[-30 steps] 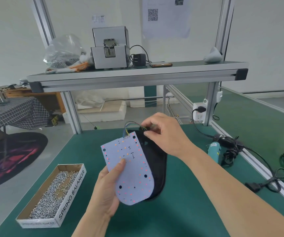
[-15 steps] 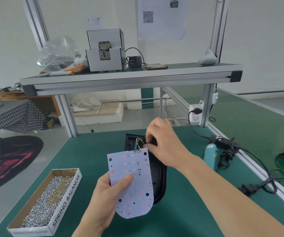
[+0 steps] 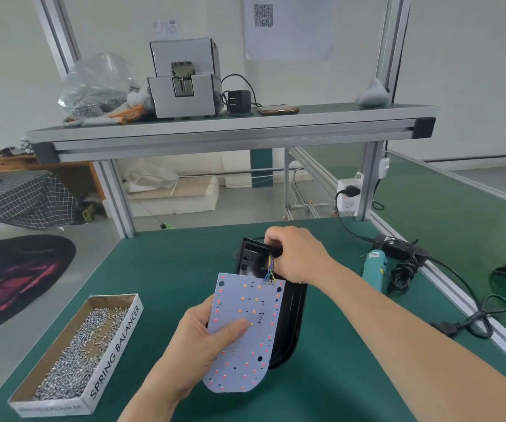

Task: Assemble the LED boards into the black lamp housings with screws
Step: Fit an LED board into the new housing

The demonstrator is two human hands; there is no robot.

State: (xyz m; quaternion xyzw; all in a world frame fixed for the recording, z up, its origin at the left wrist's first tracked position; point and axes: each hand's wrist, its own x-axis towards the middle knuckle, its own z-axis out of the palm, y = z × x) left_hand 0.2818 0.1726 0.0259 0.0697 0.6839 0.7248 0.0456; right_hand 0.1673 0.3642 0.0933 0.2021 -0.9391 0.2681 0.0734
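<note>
Two bare hands work over the green bench mat [image 3: 166, 269] in the head view. The left hand [image 3: 196, 345] pinches a white round-ended LED board [image 3: 254, 345], thumb on its face, tilted above a black plastic lamp housing [image 3: 292, 318] lying on the mat. The right hand [image 3: 297, 257] curls its fingers around the housing's far edge, beside the coloured wires [image 3: 270, 271]. A cardboard box of silver screws [image 3: 78, 354] sits at the left, a teal electric screwdriver [image 3: 375, 269] at the right.

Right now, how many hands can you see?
2. The left hand holds the board; the right hand pinches the wires above the housing. None seem hidden.
</note>
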